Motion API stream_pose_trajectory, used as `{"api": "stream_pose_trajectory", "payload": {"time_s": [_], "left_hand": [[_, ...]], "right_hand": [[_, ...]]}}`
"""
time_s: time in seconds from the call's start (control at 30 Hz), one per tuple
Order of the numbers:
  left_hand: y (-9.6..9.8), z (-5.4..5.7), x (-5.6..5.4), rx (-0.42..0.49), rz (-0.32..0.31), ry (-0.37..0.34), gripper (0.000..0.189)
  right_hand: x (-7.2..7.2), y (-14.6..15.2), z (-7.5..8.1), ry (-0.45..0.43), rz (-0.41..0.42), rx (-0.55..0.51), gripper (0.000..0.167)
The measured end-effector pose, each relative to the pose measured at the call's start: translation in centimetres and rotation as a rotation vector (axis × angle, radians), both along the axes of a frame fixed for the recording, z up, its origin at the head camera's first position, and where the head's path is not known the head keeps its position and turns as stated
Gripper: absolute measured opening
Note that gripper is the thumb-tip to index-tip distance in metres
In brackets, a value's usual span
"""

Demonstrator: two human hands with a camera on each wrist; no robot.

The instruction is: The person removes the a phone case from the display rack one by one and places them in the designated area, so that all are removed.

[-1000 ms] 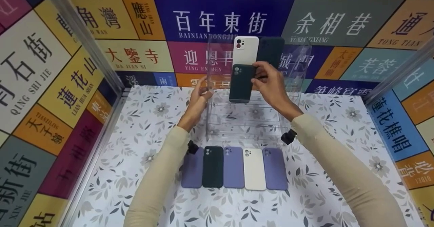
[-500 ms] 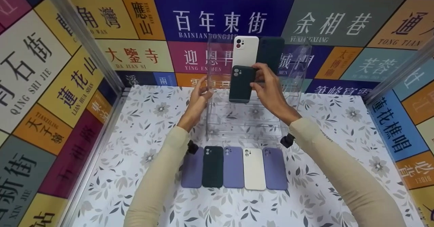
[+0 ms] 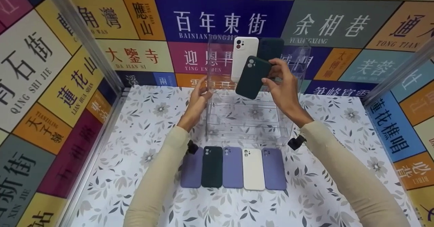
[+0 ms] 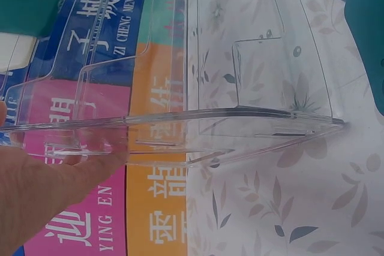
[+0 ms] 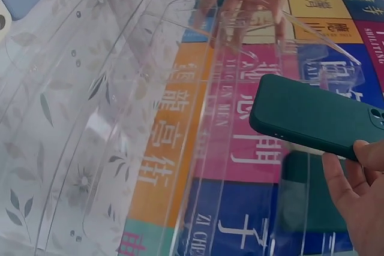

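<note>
My right hand (image 3: pixel 284 88) pinches a dark green phone case (image 3: pixel 253 78) by its right edge, thumb in front. The case leans to the right in front of a clear acrylic tiered display stand (image 3: pixel 244 118). On the stand's top tier a white phone case (image 3: pixel 244 57) stands beside another dark green case (image 3: pixel 271 49), partly hidden by the held one. My left hand (image 3: pixel 197 100) grips the stand's left side panel; the left wrist view shows its fingers (image 4: pixel 90 175) along that panel. The right wrist view shows the held case's camera cutouts near my fingers.
Several phone cases lie in a row before the stand: purple ones (image 3: pixel 233 167), a dark green one (image 3: pixel 212 166) and a white one (image 3: pixel 253 169). A floral cloth (image 3: pixel 335 159) covers the table. Walls printed with sign lettering (image 3: pixel 223 17) enclose the back and sides.
My right hand has moved the dark green case right and slightly up, tilting it from nearly upright to leaning right. More of the white case behind it now shows. The left hand stays put.
</note>
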State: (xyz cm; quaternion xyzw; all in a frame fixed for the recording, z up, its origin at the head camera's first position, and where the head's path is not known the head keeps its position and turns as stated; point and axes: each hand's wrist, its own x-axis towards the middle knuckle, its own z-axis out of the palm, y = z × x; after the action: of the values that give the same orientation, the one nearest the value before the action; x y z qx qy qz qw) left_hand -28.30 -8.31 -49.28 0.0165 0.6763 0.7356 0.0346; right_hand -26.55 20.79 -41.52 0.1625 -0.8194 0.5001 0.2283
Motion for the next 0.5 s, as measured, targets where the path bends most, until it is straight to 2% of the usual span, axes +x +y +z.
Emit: {"api": "stream_pose_trajectory", "payload": {"time_s": [0.17, 0.5], "left_hand": [[-0.1, 0.0, 0.1, 0.013, -0.002, 0.012, 0.065], [0.0, 0.1, 0.2, 0.001, -0.002, 0.015, 0.066]], "right_hand": [[0.7, 1.3, 0.5, -0.003, -0.001, 0.000, 0.055], [2.4, 3.8, -0.1, 0.056, -0.015, 0.047, 0.058]]}}
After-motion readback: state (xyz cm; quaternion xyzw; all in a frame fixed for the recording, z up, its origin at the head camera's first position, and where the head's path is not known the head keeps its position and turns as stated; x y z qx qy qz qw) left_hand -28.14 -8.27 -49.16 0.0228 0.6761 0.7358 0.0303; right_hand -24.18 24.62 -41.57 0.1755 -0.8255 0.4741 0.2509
